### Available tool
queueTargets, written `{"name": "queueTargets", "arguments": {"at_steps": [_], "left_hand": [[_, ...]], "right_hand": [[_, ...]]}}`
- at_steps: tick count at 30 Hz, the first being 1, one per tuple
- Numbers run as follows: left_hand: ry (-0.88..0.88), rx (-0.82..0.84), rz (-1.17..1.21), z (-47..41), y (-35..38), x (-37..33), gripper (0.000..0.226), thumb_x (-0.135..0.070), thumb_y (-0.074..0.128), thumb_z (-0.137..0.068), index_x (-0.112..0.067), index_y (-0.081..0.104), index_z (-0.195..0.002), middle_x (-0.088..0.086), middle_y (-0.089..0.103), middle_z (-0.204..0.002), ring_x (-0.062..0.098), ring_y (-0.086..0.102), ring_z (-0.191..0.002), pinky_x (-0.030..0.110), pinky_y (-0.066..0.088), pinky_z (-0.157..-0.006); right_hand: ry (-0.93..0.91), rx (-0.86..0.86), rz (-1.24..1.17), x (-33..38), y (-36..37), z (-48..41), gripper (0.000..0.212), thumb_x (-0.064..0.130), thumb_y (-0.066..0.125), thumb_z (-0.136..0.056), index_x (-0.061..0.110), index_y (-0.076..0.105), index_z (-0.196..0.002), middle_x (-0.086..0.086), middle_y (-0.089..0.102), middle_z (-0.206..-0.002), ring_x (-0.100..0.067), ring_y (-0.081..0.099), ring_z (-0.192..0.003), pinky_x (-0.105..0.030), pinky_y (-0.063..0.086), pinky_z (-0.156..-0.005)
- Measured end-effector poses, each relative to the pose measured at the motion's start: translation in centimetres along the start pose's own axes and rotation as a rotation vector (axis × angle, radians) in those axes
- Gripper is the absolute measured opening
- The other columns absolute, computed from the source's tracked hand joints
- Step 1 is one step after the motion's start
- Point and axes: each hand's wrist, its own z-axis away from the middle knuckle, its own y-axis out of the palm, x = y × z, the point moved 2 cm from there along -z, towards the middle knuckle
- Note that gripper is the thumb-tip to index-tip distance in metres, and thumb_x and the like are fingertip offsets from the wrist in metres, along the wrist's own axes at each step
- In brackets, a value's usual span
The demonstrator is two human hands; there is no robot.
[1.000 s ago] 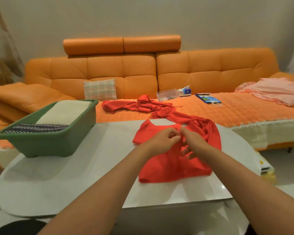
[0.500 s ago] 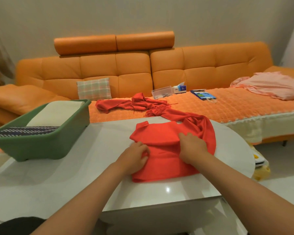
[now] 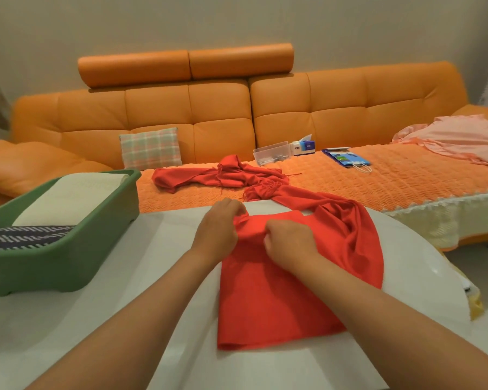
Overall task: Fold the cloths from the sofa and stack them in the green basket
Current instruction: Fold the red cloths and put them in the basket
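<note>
With the left hand and right hand both curled, pinching the bunched far edge of the red cloth on the table — its tail trailing onto the sofa — the fold probably wants that edge pulled taut and squared first.

A bare strip of white table runs between the green basket and the red scarf — open from near edge to far edge. The basket's top is open; a folded cream cloth and a striped dark cloth cover its floor. Right of the scarf only a narrow margin is bare — its tail bridges the far edge to the sofa seat.
</note>
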Motion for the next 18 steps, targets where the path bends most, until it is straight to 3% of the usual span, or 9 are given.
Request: {"name": "queueTargets", "arguments": {"at_steps": [3, 5, 8, 12, 15, 18], "left_hand": [[-0.023, -0.115, 0.056, -1.1, 0.8, 0.5, 0.040, 0.004, 0.035, -0.064, -0.011, 0.058, -0.093, 0.004, 0.056, -0.093, 0.025, 0.050, -0.089, 0.040, 0.045, -0.075], [-0.036, -0.023, 0.036, -1.4, 2.2, 0.8, 0.038, 0.008, 0.040, -0.067, -0.011, 0.059, -0.095, 0.005, 0.057, -0.095, 0.027, 0.051, -0.092, 0.045, 0.045, -0.079], [-0.065, 0.235, -0.105, -1.1, 4.9, 1.9, 0.037, -0.002, 0.049, -0.083, -0.015, 0.060, -0.116, 0.005, 0.058, -0.121, 0.029, 0.051, -0.114, 0.044, 0.043, -0.095], [-0.152, 0.542, -0.239, -0.5, 7.0, 3.3, 0.060, -0.039, 0.046, -0.099, -0.021, 0.030, -0.154, 0.003, 0.025, -0.161, 0.021, 0.023, -0.147, 0.040, 0.023, -0.118], [-0.122, 0.521, -0.298, -0.4, 7.2, 3.7, 0.061, -0.048, 0.043, -0.098, -0.027, 0.029, -0.154, -0.001, 0.027, -0.161, 0.016, 0.021, -0.148, 0.040, 0.018, -0.118], [-0.084, 0.430, -0.304, -1.5, 6.9, 4.1, 0.056, -0.046, 0.046, -0.095, -0.029, 0.038, -0.148, -0.003, 0.045, -0.149, 0.019, 0.038, -0.136, 0.041, 0.027, -0.110]], "right_hand": [[0.393, 0.064, -0.067, -4.4, -1.3, -1.1, 0.032, 0.025, 0.051, -0.091, 0.015, 0.063, -0.118, -0.011, 0.065, -0.124, -0.032, 0.063, -0.113, -0.035, 0.050, -0.088], [0.484, 0.176, -0.014, -6.8, -1.7, -1.1, 0.034, 0.026, 0.054, -0.088, 0.015, 0.063, -0.119, -0.009, 0.065, -0.125, -0.030, 0.063, -0.113, -0.034, 0.049, -0.089], [0.488, 0.242, -0.072, -8.0, -1.2, -1.9, 0.041, 0.036, 0.052, -0.086, 0.012, 0.063, -0.119, -0.011, 0.064, -0.126, -0.031, 0.062, -0.114, -0.034, 0.046, -0.087], [0.574, 0.232, -0.329, -7.4, 0.0, -4.1, 0.054, 0.047, 0.046, -0.086, 0.011, 0.065, -0.121, -0.015, 0.063, -0.130, -0.033, 0.059, -0.117, -0.035, 0.044, -0.088], [0.523, 0.225, -0.391, -7.1, 1.0, -5.3, 0.053, 0.053, 0.054, -0.074, 0.015, 0.072, -0.107, -0.012, 0.070, -0.115, -0.032, 0.064, -0.109, -0.033, 0.048, -0.084], [0.311, 0.226, -0.240, -6.9, 1.9, -6.2, 0.052, 0.068, 0.057, -0.073, 0.033, 0.072, -0.108, -0.002, 0.065, -0.124, -0.029, 0.054, -0.122, -0.041, 0.041, -0.102]]}}
